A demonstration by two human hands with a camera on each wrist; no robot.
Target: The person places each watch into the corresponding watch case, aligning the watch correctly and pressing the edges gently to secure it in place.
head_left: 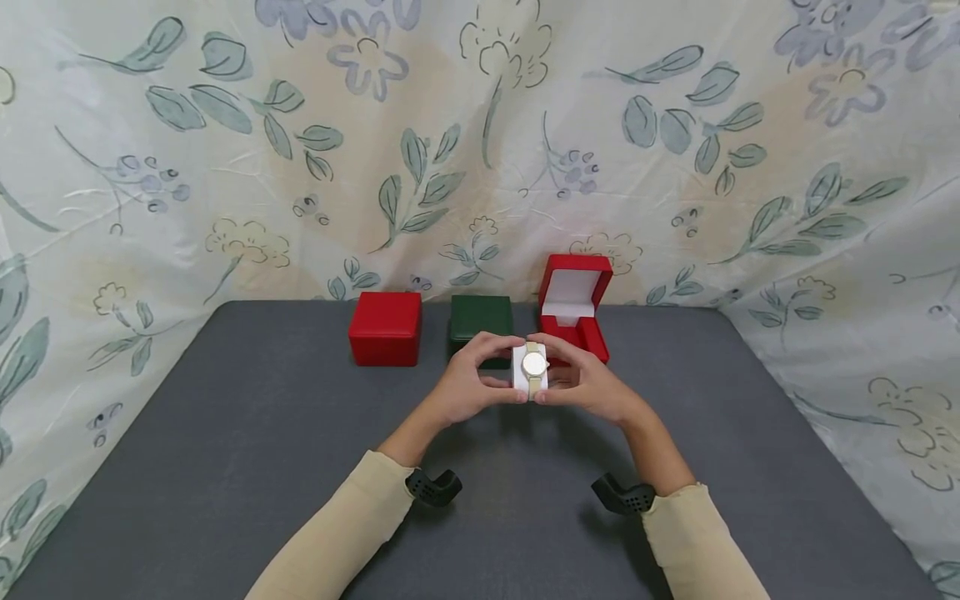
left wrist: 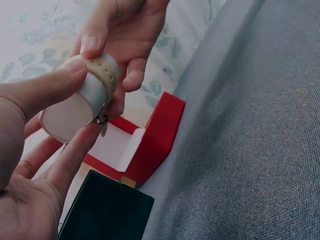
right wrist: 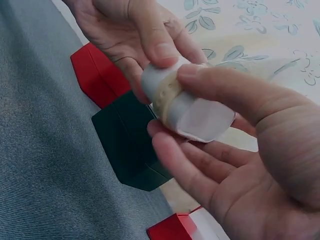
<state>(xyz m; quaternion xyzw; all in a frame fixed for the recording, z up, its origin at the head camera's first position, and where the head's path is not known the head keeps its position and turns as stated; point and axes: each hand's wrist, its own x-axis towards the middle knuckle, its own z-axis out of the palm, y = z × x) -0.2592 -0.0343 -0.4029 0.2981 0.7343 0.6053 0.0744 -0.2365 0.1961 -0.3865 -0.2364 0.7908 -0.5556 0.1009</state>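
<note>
A wristwatch [head_left: 534, 364] with a round pale dial and a cream strap is wrapped around a white watch cushion [head_left: 517, 377]. My left hand [head_left: 467, 382] grips the cushion from the left side, and my right hand [head_left: 594, 385] holds it from the right, both up over the table. In the left wrist view, the holed strap [left wrist: 106, 75] runs around the cushion, with a thumb pressing near it from each hand. The right wrist view shows the cushion's flat white end [right wrist: 206, 121] toward my right palm; the dial is hidden there.
An open red watch box [head_left: 576, 307] with a white-lined lid stands behind my right hand. Beside it is a closed green box [head_left: 480, 313], partly covered by my left hand, then a closed red box [head_left: 385, 329]. Floral cloth [head_left: 420, 125] hangs behind the dark grey table [head_left: 262, 433].
</note>
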